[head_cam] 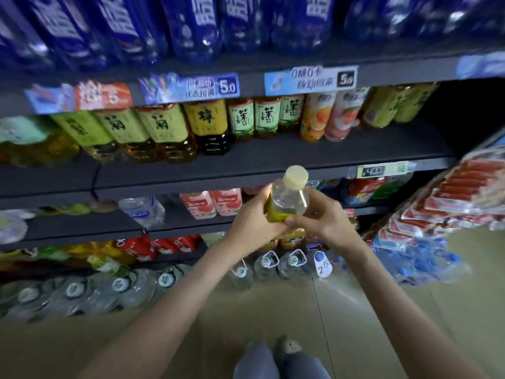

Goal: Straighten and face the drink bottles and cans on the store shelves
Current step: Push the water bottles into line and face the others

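The left hand (pixel 252 222) grips the lower, labelled body of a tea bottle (pixel 289 199) from its left side, fingers curled round it. The right hand (pixel 326 218) holds the same bottle from the right, with thumb and fingers closed on its base. The bottle is clear of every shelf, held in the air before the front edge of the middle shelf (pixel 273 165). It stands roughly upright, its pale yellow cap (pixel 295 176) uppermost and its yellow-green label low on the body. On the middle shelf behind it stands a row set well back from the edge: yellow-labelled tea bottles (pixel 161 127), one dark tea bottle (pixel 209 124), green-labelled tea bottles (pixel 254 116), then an orange juice bottle (pixel 314 119) and a pink juice bottle (pixel 341 116). Price tags (pixel 311 79) run along the shelf edge above, under a row of blue bottles (pixel 191 23). Pink-labelled cartons (pixel 213 203) sit on the shelf below the hands. Large water jugs (pixel 266 265) stand on the floor (pixel 300 310).
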`<act>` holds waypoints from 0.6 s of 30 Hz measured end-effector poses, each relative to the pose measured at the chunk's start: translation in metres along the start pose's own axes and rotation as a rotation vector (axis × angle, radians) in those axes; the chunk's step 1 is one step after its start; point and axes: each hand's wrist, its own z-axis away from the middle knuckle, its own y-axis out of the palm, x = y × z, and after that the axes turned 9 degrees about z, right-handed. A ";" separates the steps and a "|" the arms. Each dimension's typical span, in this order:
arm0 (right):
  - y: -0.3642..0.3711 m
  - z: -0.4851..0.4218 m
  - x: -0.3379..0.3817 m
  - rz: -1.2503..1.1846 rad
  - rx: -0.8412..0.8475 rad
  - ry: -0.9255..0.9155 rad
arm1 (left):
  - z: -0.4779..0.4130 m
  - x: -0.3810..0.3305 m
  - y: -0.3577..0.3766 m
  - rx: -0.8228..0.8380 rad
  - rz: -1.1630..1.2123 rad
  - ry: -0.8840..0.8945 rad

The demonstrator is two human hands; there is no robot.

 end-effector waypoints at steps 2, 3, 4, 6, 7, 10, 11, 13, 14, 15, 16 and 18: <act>-0.021 0.014 0.035 -0.014 -0.024 -0.018 | 0.005 -0.036 -0.007 0.105 0.057 -0.009; -0.033 0.021 0.049 -0.018 -0.033 -0.033 | 0.006 -0.054 -0.010 0.147 0.060 -0.003; -0.045 0.026 0.061 -0.018 -0.046 -0.052 | 0.006 -0.072 -0.012 0.182 0.051 0.015; -0.069 0.034 0.086 -0.012 -0.068 -0.090 | 0.003 -0.105 -0.013 0.215 0.022 0.084; -0.081 0.036 0.095 -0.001 -0.074 -0.121 | 0.000 -0.121 -0.011 0.209 0.000 0.131; -0.118 0.039 0.122 0.018 -0.102 -0.202 | -0.008 -0.170 -0.002 0.176 -0.067 0.248; -0.132 0.039 0.129 0.014 -0.112 -0.238 | -0.012 -0.186 0.002 0.169 -0.075 0.276; -0.160 0.039 0.142 0.021 -0.125 -0.316 | -0.019 -0.215 0.012 0.164 -0.103 0.331; -0.176 0.039 0.148 0.022 -0.134 -0.346 | -0.023 -0.230 0.018 0.151 -0.136 0.360; -0.191 0.040 0.153 0.017 -0.141 -0.374 | -0.028 -0.244 0.025 0.131 -0.174 0.393; -0.208 0.042 0.159 0.013 -0.143 -0.405 | -0.032 -0.258 0.033 0.108 -0.209 0.430; -0.240 0.044 0.168 0.021 -0.161 -0.470 | -0.041 -0.284 0.049 0.047 -0.272 0.499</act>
